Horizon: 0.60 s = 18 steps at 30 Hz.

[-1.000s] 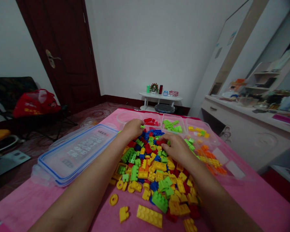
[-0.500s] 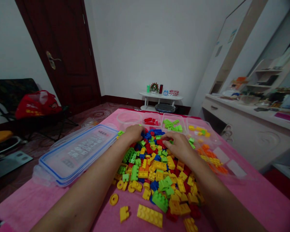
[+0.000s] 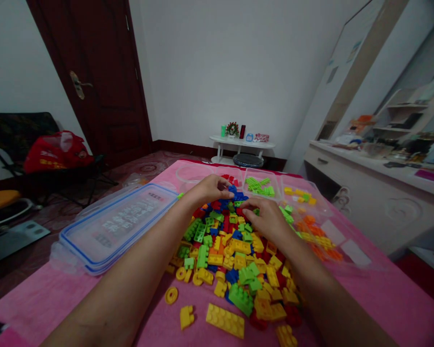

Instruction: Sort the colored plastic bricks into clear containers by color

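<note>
A heap of yellow, green, red and blue toy building blocks [image 3: 217, 260] is spread over the table. My left hand [image 3: 213, 188] is over its far edge, thumb and fingers closed on a blue building block [image 3: 233, 189]. More blue blocks [image 3: 240, 197] lie just beneath and beside it. At the heap's right side, my right hand [image 3: 265, 214] has its fingers curved but apart, close to red and green blocks. Whether its fingertips touch a block is hard to make out. A large yellow block [image 3: 225, 320] lies near the front.
Clear plastic compartments along the back hold red pieces [image 3: 231, 180], green pieces [image 3: 259, 186] and yellow pieces [image 3: 301, 195]. Orange pieces [image 3: 313, 225] lie in a compartment at right. A blue-edged clear lid [image 3: 119, 226] rests on the left of the pink tablecloth [image 3: 32, 299].
My left hand has lifted slightly and moved right from the heap's far-left edge, and a blue block now shows at its fingertips. My right hand has stayed almost in place.
</note>
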Each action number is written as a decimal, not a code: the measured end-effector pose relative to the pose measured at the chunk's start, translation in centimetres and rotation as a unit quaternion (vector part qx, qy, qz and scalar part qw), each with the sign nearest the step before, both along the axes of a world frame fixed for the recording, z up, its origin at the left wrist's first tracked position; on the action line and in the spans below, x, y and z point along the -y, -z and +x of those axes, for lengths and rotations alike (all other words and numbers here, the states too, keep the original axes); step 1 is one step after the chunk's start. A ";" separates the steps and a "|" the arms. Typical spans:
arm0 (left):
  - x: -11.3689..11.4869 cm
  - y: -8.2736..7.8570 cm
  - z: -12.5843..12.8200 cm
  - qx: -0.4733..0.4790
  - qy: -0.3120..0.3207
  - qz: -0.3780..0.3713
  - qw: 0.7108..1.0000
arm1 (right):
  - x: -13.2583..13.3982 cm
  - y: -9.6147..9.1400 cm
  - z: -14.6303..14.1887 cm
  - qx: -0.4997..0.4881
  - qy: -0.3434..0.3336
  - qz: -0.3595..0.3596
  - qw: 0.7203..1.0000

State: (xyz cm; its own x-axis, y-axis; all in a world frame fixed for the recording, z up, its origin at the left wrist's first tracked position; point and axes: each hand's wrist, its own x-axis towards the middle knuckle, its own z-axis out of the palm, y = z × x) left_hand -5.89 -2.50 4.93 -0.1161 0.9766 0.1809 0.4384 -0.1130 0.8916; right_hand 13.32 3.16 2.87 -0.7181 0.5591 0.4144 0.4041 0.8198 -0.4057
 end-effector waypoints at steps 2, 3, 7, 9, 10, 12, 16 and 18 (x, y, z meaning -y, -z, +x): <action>-0.1 0.1 0.0 0.072 0.000 0.000 0.997 | 0.0 0.1 -0.1 -0.015 -0.002 -0.001 1.000; -0.1 0.0 0.0 0.102 -0.003 -0.001 0.995 | 0.1 0.2 -0.1 -0.024 -0.002 -0.003 1.000; 0.3 -0.5 0.4 0.185 -0.012 -0.011 0.983 | 0.4 0.3 -0.4 -0.094 0.005 -0.047 0.994; 0.5 -0.7 0.8 0.245 0.006 -0.009 0.970 | 0.6 0.2 -0.7 -0.149 0.000 -0.128 0.980; 0.5 -0.8 1.0 0.283 0.017 -0.009 0.959 | 0.7 0.2 -0.8 -0.178 -0.008 -0.179 0.967; 0.4 -0.7 1.6 0.360 0.030 -0.019 0.932 | 0.9 0.0 -1.0 -0.233 -0.028 -0.271 0.933; -0.1 -0.4 3.1 0.470 -0.003 -0.076 0.879 | 1.0 -0.4 -1.0 -0.293 -0.040 -0.334 0.895; -0.2 -0.3 4.2 0.513 -0.027 -0.124 0.849 | 1.0 -0.6 -0.8 -0.295 -0.041 -0.324 0.898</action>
State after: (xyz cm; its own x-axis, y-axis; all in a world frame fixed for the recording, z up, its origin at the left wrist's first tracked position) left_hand -1.67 -2.29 5.28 -0.1336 0.9583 -0.2525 -0.5851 0.1294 0.8006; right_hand 12.48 2.20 3.49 -0.5301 0.7755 0.3428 -0.0879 0.3518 -0.9319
